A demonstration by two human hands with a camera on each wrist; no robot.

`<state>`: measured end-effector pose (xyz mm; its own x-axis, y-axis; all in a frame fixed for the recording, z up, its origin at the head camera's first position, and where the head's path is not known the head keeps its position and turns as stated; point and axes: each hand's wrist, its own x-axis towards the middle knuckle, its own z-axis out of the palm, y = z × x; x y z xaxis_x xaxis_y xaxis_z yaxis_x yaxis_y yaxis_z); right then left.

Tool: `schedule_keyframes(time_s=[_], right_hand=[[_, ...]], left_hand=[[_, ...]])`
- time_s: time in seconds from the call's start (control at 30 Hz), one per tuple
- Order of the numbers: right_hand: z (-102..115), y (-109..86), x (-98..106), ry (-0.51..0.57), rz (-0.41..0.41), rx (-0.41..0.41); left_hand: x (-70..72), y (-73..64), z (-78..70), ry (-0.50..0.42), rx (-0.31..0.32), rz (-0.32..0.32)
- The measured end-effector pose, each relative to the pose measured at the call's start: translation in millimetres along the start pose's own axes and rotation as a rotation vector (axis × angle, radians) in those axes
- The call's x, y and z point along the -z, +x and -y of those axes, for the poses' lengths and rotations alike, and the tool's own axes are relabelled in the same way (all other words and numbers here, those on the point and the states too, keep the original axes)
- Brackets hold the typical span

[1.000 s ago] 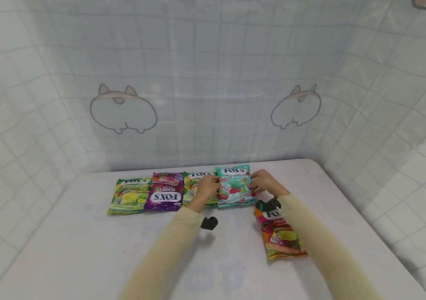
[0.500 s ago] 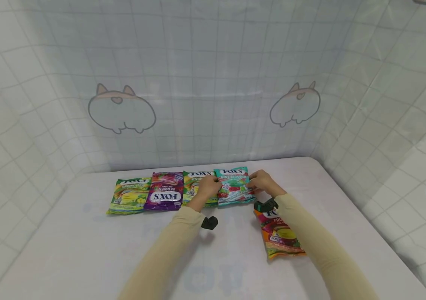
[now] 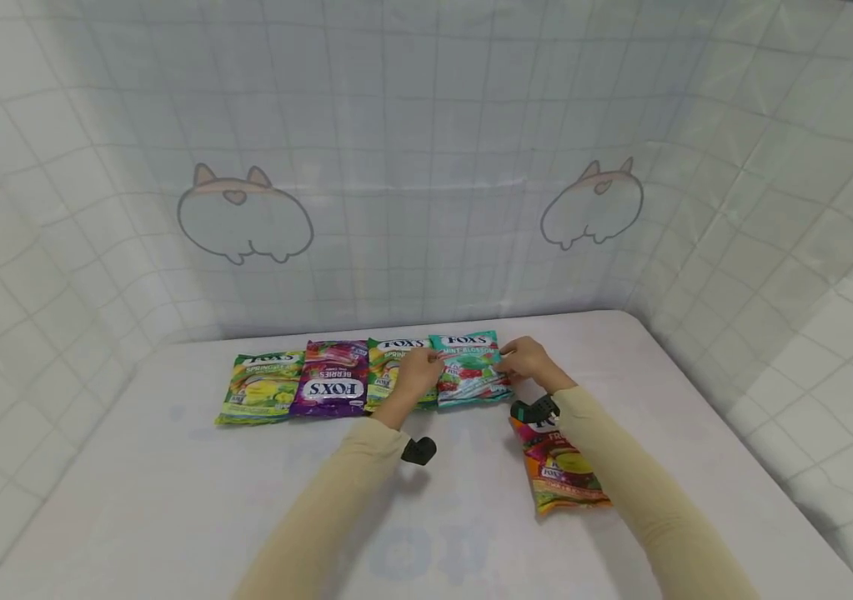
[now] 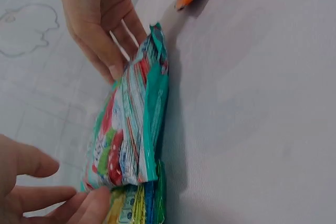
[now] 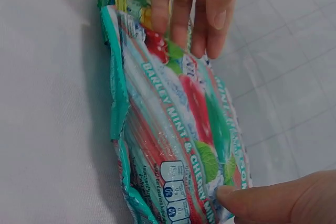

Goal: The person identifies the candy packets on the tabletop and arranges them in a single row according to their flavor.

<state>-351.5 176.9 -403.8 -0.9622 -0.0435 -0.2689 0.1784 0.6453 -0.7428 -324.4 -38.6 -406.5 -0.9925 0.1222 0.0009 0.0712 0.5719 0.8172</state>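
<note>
A teal Mint Blossom candy bag (image 3: 469,371) lies face up at the right end of a row of candy bags. My left hand (image 3: 414,375) is at its left edge, over part of a yellow-green Spring candy bag (image 3: 379,390). In the right wrist view, the fingers of that left hand (image 5: 194,3) look straight and touch the teal bag's end. My right hand (image 3: 527,362) touches the right edge. In the left wrist view, the fingers of my right hand (image 4: 100,19) are fairly straight, and one digit rests on the bag. Some of its fingertips are hidden behind the bag.
Further left lie a purple Berries bag (image 3: 330,379), upside down, and another yellow-green bag (image 3: 261,392). An orange-red Fruits candy bag (image 3: 557,479) lies nearer, partly under my right forearm. A white gridded curtain (image 3: 426,208) stands behind the white table (image 3: 193,500).
The teal bag has shifted very slightly left, against the neighbouring bag. Both hands stay at its edges, and the head view has tilted a little.
</note>
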Motion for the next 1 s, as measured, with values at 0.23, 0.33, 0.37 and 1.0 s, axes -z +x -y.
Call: schedule_keyframes(time_s=[0.23,0.33,0.37,1.0], right_hand=[[2.8,-15.1,7.5,-0.043,-0.016,0.065],[2.1,-22.4,11.5,-0.081,-0.022,0.103],[1.4,-25.1,12.6,-0.089,-0.025,0.111],[-36.3,-115.7,31.2,-0.287,-0.133,0.183]], left_hand=[[1.1,-17.2,-16.0,-0.113,-0.078,-0.086],[-1.6,-24.6,-23.6,-0.175,-0.104,-0.049],[-3.3,-27.3,-25.9,-0.189,-0.113,-0.031],[-68.6,-84.3,-31.9,-0.375,0.045,0.306]])
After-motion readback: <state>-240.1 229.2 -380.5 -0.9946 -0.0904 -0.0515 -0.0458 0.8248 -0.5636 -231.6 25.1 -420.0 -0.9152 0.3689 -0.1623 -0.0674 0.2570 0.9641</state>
